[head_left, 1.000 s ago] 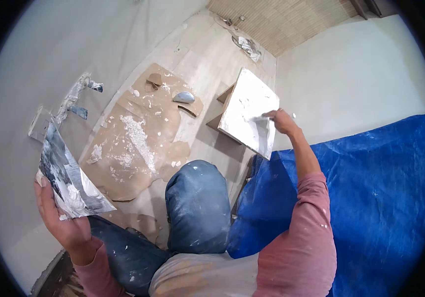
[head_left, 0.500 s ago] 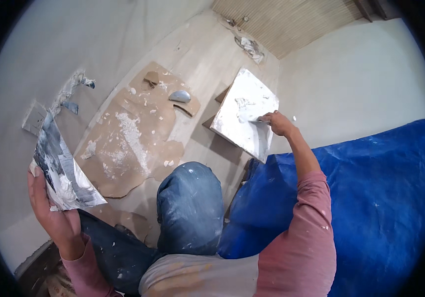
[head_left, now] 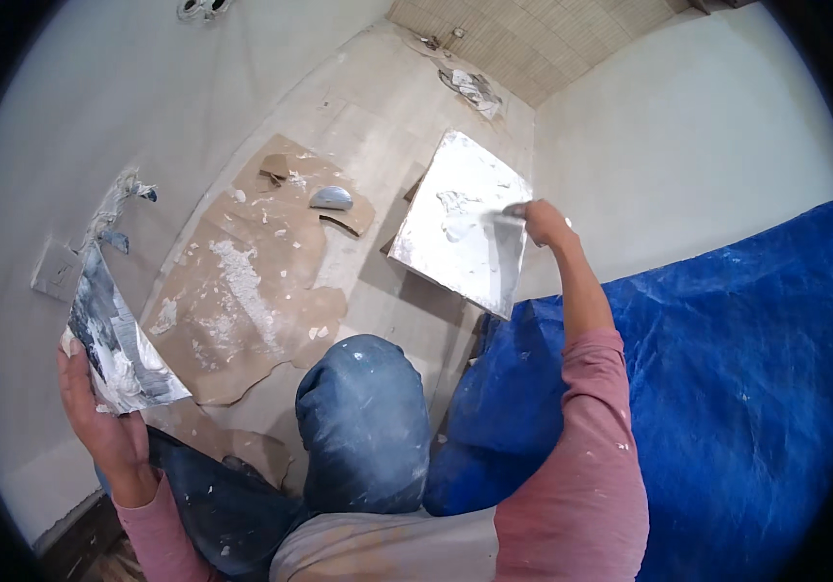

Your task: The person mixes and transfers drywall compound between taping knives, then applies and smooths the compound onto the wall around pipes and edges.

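Note:
My left hand (head_left: 104, 438) grips a flat metal plate (head_left: 104, 286) from below, its face smeared with white plaster. The plate is held tilted, close to the left wall. My right hand (head_left: 547, 225) reaches forward, closed on a putty knife (head_left: 513, 210) whose blade is blurred. That blade is over the right part of a white square board (head_left: 489, 272), touching or just above it. A small heap of white plaster (head_left: 455, 213) lies on the board, left of the knife. What props the board up beneath is mostly hidden.
Brown paper (head_left: 203, 339) with plaster crumbs covers the floor at left, with a rounded grey metal piece (head_left: 331, 198) on it. A blue tarp (head_left: 727, 349) spreads at right. On the left wall sits an outlet box (head_left: 55, 270) beside wires. My bent knee (head_left: 363, 417) is below.
The view has shifted slightly, so the board and paper sit further left. My right hand with the putty knife has moved up a little over the board. The left hand still holds the plate.

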Demonstrator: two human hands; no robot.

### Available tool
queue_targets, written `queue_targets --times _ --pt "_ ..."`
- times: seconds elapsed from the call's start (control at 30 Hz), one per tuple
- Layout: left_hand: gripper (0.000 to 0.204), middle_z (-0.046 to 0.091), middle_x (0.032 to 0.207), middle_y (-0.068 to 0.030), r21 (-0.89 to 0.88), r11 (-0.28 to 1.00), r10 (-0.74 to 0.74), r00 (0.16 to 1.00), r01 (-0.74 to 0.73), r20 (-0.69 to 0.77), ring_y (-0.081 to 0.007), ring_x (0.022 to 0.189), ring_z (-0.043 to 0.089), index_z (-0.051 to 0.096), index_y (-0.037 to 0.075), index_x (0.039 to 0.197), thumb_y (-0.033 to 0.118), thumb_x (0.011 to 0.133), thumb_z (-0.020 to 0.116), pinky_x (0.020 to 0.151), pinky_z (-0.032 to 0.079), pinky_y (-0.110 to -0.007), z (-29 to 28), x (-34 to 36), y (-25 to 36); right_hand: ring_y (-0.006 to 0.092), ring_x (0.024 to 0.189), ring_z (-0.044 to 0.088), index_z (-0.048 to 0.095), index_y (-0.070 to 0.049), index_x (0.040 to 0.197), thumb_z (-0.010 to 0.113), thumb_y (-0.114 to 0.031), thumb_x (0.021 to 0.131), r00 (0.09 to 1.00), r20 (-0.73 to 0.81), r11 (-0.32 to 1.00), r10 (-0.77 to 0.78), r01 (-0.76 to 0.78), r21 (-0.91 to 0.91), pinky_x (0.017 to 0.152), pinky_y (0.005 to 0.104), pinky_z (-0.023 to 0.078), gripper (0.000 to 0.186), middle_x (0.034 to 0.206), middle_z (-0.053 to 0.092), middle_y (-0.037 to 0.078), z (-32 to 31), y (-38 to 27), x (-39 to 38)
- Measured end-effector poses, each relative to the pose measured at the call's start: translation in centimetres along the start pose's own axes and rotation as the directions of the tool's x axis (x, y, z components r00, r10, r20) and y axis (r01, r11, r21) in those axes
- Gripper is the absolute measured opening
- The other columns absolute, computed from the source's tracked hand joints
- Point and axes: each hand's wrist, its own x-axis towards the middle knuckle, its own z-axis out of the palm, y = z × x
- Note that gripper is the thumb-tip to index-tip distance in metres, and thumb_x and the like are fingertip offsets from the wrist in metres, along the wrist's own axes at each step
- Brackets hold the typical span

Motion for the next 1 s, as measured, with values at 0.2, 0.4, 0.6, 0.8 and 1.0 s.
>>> queue_targets --times 0.2,0.4,0.6,0.8,1.0 --pt "0.04 0.061 0.126 -0.0106 0.067 0.997 0.028 0.996 -0.022 -0.081 -0.0185 0.113 0.062 0.047 -0.003 0.137 0.018 0.103 0.05 0.096 0.05 -0.033 -0.9 0.3 -0.8 0.0349 0.106 0.065 0.067 -0.022 0.124 0.051 -0.002 0.082 0.933 -0.251 0.965 0.258 -0.26 0.025 0.088 0.0465 0.054 0.048 0.113 0.07 0.012 0.6 3.3 4.3" --pt "0.04 0.06 0.128 -0.0109 0.083 0.996 0.032 0.998 -0.027 -0.061 -0.0187 0.115 0.061 0.047 -0.003 0.137 0.019 0.104 0.049 0.097 0.05 -0.033 -1.1 0.4 -0.8 0.034 0.108 0.065 0.067 -0.028 0.123 0.054 -0.009 0.084 0.905 -0.322 0.958 0.277 -0.288 0.015 0.09 0.0466 0.054 0.045 0.114 0.07 0.01 3.2 4.5 9.6" --pt "0.04 0.059 0.129 -0.0113 0.076 0.997 0.028 0.997 -0.022 -0.069 -0.019 0.115 0.06 0.046 -0.003 0.139 0.016 0.104 0.048 0.098 0.05 -0.033 -0.8 0.6 -0.8 0.0337 0.107 0.066 0.069 -0.027 0.123 0.052 -0.006 0.081 0.976 -0.132 0.985 0.172 -0.174 0.0 0.093 0.0444 0.053 0.05 0.115 0.069 0.015 2.7 5.0 10.2" --pt "0.04 0.059 0.13 -0.0117 0.047 0.998 0.047 0.999 -0.046 -0.025 -0.0191 0.117 0.06 0.046 -0.004 0.139 0.017 0.104 0.047 0.099 0.049 -0.034 0.2 0.5 -1.5 0.0345 0.106 0.066 0.065 -0.029 0.129 0.051 -0.004 0.079 0.974 0.034 0.974 0.226 -0.225 -0.021 0.093 0.0438 0.052 0.058 0.115 0.068 0.02 1.4 2.9 6.7" --pt "0.04 0.059 0.13 -0.012 0.015 1.0 0.027 0.999 -0.027 -0.038 -0.0194 0.116 0.061 0.046 -0.004 0.138 0.016 0.104 0.048 0.098 0.05 -0.034 0.9 0.0 -0.8 0.0366 0.106 0.066 0.066 -0.029 0.128 0.05 -0.003 0.08 0.989 0.023 0.989 0.148 -0.148 0.009 0.093 0.0446 0.052 0.057 0.114 0.068 0.022 2.4 0.0 1.3"
